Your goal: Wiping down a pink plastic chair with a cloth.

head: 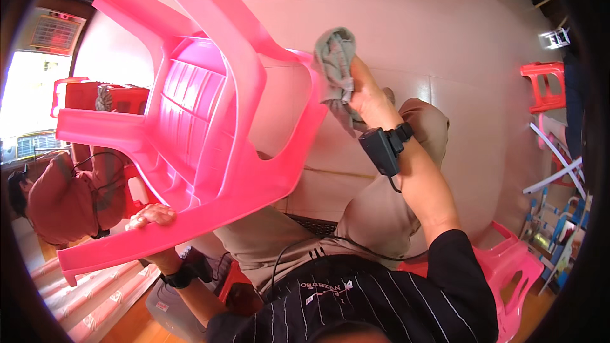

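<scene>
A pink plastic chair [190, 105] is tilted up on the left, its legs pointing left and upward and the underside of its seat showing. My left hand [151, 216] is closed around one of its legs near the lower left, the fingers lying over the leg's edge. A grey-green cloth [336, 64] is bunched in my right hand [364, 88], against or close beside the rim of the chair's backrest; whether they touch is hard to tell. Black devices on straps sit on both my wrists.
Red plastic stools [543, 86] stand at the right and at the top. Pink plastic seating [512, 267] is at my lower right. Another person [71, 195] sits low at the left. A grey container [176, 312] is near my left forearm. A cable runs across my lap.
</scene>
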A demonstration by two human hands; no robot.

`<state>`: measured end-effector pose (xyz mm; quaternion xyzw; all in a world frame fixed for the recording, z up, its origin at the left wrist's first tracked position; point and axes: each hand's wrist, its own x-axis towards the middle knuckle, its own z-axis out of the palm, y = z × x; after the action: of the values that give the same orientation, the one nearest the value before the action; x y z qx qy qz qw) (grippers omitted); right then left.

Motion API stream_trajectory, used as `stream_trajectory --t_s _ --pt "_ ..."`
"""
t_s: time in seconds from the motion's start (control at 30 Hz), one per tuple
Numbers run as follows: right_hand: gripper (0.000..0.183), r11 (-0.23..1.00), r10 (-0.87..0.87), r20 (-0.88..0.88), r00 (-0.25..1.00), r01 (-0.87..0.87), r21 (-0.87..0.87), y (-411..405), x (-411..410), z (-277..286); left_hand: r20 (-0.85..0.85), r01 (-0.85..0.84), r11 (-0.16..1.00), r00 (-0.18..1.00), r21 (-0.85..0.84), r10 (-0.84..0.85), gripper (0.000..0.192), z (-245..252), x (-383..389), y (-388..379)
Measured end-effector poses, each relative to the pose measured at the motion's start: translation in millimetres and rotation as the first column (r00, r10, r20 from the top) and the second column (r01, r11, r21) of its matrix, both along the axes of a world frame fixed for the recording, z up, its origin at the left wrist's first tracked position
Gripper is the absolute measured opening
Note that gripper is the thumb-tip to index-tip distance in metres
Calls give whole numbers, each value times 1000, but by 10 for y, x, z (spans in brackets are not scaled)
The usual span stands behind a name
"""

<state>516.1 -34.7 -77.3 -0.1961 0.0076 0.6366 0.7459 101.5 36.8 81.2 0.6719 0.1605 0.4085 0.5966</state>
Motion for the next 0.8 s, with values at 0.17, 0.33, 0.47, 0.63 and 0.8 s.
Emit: stream_trajectory --t_s 0.17,0.33,0.47,0.63,0.8 --pt "26 870 341 -55 938 -293 396 450 -280 127 -68 -21 987 997 157 32 39 28 37 -49" --pt "34 994 -22 304 952 52 -91 587 -544 219 -215 -56 959 969 278 119 37 36 -7 -123" --pt "33 999 -32 255 966 25 29 574 -474 172 -301 -87 932 932 351 200 36 -11 20 -247" --pt "31 981 -67 200 977 101 -165 660 -512 177 -362 -498 867 814 -34 454 39 -20 119 -542" --pt "27 993 -17 -33 999 20 115 613 -372 -175 -233 -655 743 708 133 666 45 6 318 -684"
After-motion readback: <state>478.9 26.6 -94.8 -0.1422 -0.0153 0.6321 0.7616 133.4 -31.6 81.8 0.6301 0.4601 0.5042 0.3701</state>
